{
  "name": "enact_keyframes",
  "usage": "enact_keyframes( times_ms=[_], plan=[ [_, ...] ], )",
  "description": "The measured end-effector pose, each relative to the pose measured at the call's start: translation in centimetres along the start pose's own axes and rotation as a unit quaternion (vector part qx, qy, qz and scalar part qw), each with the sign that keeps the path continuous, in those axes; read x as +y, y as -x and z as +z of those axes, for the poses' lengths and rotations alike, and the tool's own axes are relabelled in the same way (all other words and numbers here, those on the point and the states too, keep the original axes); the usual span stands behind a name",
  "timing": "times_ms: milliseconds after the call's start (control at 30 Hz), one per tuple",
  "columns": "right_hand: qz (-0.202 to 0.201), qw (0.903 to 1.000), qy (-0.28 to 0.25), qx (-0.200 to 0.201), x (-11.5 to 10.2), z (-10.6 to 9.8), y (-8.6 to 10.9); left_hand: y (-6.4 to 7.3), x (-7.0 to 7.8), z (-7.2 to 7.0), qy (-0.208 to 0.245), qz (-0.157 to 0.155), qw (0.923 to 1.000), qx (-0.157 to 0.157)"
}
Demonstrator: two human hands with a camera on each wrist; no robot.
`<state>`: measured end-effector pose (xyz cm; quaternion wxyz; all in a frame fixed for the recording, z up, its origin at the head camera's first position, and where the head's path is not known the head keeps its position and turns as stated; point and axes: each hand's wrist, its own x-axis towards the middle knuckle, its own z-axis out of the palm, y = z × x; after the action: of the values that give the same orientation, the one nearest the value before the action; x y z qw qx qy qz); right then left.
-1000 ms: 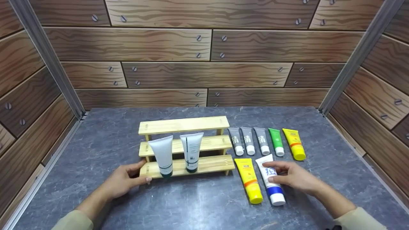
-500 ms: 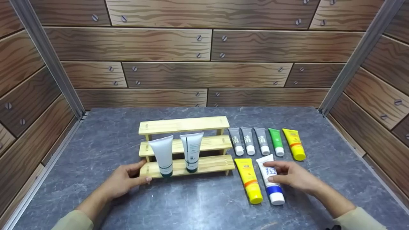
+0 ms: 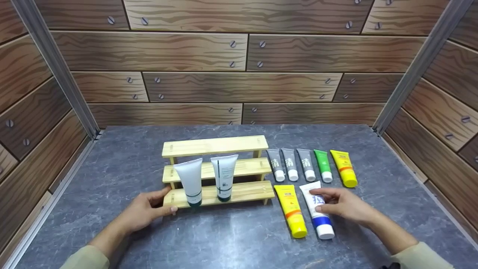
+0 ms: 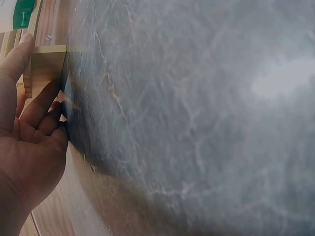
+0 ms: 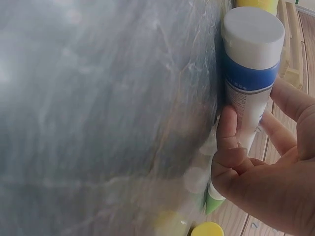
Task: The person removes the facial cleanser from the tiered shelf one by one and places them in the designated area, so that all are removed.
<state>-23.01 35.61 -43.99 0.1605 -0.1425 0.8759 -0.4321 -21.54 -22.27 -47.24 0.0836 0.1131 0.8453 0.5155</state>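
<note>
My left hand grips the left end of the lowest step of a three-step wooden display rack, thumb in front and fingers behind. Two white tubes with dark green caps, a left one and a right one, stand caps-down on that step. My right hand holds a white tube with a blue band between thumb and fingers, its white cap toward me. In the right wrist view, fingers lie on both sides of this white tube. A yellow tube lies just left of it.
Behind the right hand several tubes lie in a row: grey ones, a green one and another yellow one. The grey marbled table is enclosed by wood-patterned walls.
My right hand and the white tube with the blue band have shifted very slightly to the right. The left hand, the rack and the other tubes stay where they were.
</note>
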Motion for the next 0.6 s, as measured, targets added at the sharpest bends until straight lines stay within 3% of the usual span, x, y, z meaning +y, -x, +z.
enact_keyframes(
  times_ms=[600],
  plan=[
    [0.032, 0.9994, 0.007, 0.010, 0.39, -0.79, 0.82, 0.03, 0.12, -0.14, -0.003, -0.004, 1.0000, -0.001]
  ],
)
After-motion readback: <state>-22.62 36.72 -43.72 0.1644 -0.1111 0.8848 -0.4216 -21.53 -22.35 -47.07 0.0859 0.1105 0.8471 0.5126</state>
